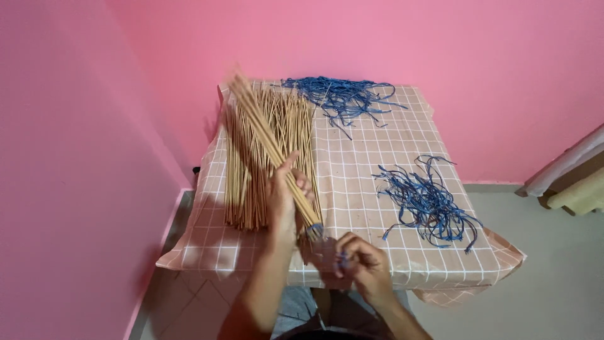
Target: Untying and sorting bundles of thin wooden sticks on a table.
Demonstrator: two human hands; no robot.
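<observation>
My left hand (284,195) grips a bundle of thin tan sticks (264,132) that slants up and away to the left over the table. A blue string (316,230) wraps the bundle's near end. My right hand (362,261) is closed by the table's front edge, pinching the blue string just below the bundle's end. More tan sticks (245,170) lie in a loose pile under the bundle on the left part of the table.
A table with a beige checked cloth (358,176) stands against pink walls. One heap of blue strings (343,97) lies at the far edge, another heap of blue strings (431,201) at the right. A light curtain or furniture edge (569,173) shows far right.
</observation>
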